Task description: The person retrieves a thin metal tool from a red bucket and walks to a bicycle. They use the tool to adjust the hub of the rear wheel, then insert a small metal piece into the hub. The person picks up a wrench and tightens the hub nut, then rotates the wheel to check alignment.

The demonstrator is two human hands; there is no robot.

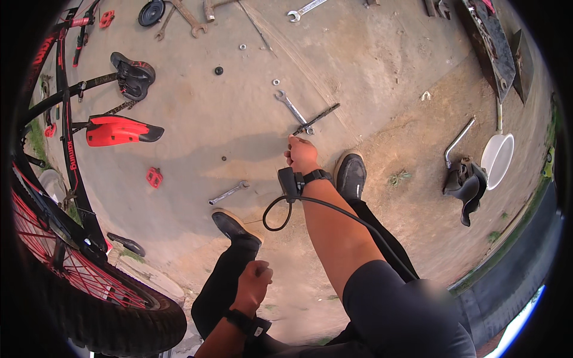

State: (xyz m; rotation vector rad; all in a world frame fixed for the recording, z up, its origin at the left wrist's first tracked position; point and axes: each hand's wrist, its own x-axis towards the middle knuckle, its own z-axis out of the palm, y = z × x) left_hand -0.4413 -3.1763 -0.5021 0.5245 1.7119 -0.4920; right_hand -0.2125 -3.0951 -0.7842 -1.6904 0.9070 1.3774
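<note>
Concrete ground far ahead holds the spanner (293, 111); my right hand (301, 155) reaches it, fingers curled together just short. Left hand (253, 286) fisted near. Next I'd pinch its near end.

An upturned bicycle (65, 197) with red spokes fills the left edge, its black saddle (132, 74) on the concrete. 1 white bowl (496, 160) sits right, beside a dark rag (467, 185).
</note>
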